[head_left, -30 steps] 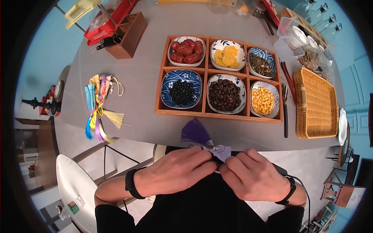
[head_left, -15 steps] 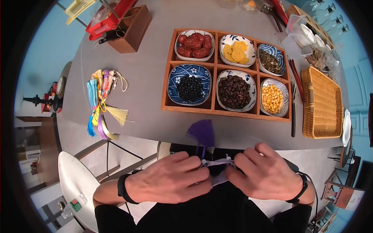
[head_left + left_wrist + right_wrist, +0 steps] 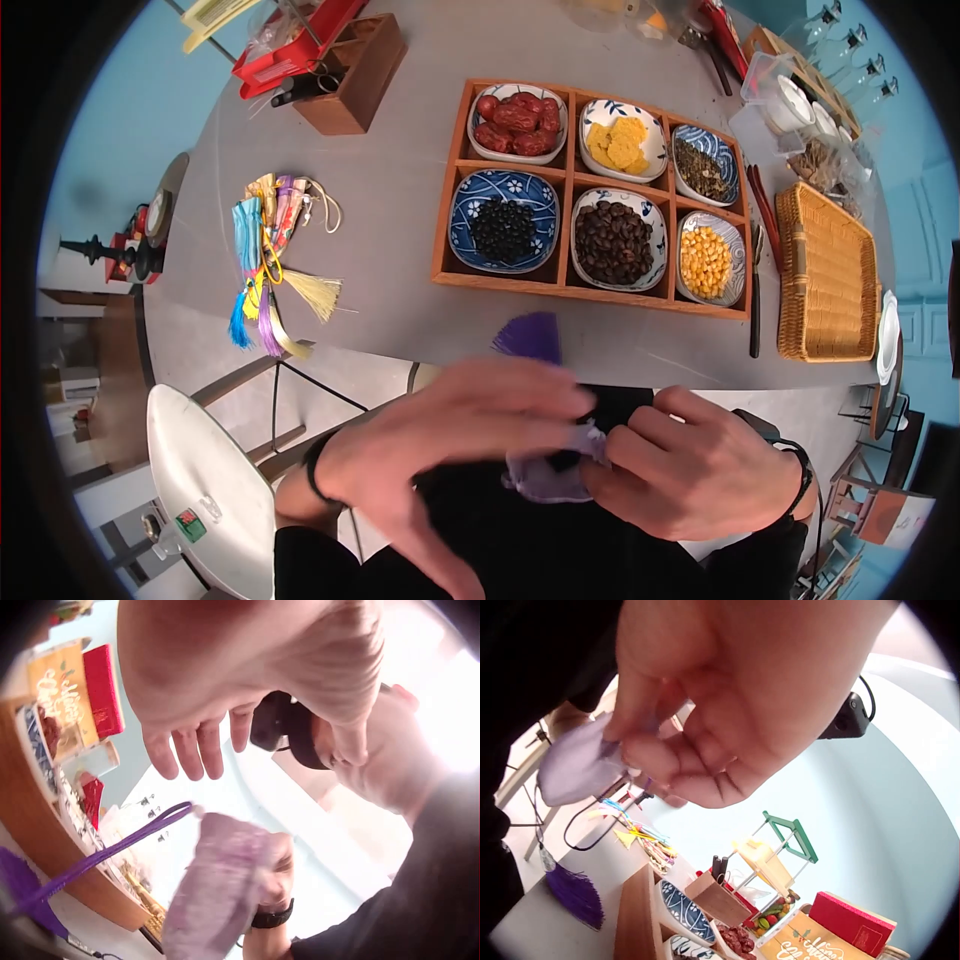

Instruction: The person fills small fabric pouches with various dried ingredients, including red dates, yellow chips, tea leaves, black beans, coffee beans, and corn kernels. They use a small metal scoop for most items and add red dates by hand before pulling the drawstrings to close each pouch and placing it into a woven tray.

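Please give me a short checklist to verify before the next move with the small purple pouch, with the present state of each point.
1. Right hand pinches the purple pouch: ok.
2. Left hand off the pouch, fingers straight in the left wrist view: ok.
3. Pouch mouth open or drawn closed: cannot tell, the left hand covers it in the head view.
4. Purple tassel lies on the table edge, its cord running to the pouch: ok.
5. Wooden tray of filled bowls stands apart from both hands: ok.
6. Black beans bowl uncovered: ok.

Left hand (image 3: 450,440) lifted off pouch (image 3: 548,475), fingers apparently spread.
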`<state>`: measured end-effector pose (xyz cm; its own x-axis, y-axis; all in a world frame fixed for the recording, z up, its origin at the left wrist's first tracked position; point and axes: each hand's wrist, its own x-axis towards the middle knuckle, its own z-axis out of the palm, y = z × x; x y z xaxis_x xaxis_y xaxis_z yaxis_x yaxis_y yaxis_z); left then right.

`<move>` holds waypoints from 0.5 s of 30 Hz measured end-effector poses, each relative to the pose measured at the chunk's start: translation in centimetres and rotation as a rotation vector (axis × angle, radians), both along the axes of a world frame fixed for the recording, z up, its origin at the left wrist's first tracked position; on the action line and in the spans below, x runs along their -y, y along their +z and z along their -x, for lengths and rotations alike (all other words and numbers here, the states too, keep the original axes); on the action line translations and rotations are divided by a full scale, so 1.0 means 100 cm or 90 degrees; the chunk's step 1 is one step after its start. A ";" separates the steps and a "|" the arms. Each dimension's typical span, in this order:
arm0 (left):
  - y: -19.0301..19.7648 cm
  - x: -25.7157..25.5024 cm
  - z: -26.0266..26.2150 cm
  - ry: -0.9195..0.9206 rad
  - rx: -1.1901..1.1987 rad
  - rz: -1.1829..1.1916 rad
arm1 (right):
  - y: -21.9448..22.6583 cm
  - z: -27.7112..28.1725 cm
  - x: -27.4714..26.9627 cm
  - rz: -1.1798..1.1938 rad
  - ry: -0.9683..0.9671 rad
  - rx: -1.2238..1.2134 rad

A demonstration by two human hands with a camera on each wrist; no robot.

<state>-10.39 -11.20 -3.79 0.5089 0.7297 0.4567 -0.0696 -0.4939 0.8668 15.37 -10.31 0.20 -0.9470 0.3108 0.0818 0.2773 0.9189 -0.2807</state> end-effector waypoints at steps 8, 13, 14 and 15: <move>-0.048 -0.008 -0.037 -0.399 -0.013 0.330 | 0.005 -0.008 -0.004 0.116 -0.007 -0.110; -0.058 0.003 -0.035 -0.256 -0.045 0.221 | 0.003 -0.006 -0.008 0.105 -0.017 -0.106; -0.060 0.004 -0.032 -0.251 -0.049 0.221 | 0.002 -0.006 -0.009 0.086 -0.023 -0.103; -0.063 0.004 -0.030 -0.213 -0.044 0.219 | 0.002 -0.005 -0.008 0.085 -0.020 -0.107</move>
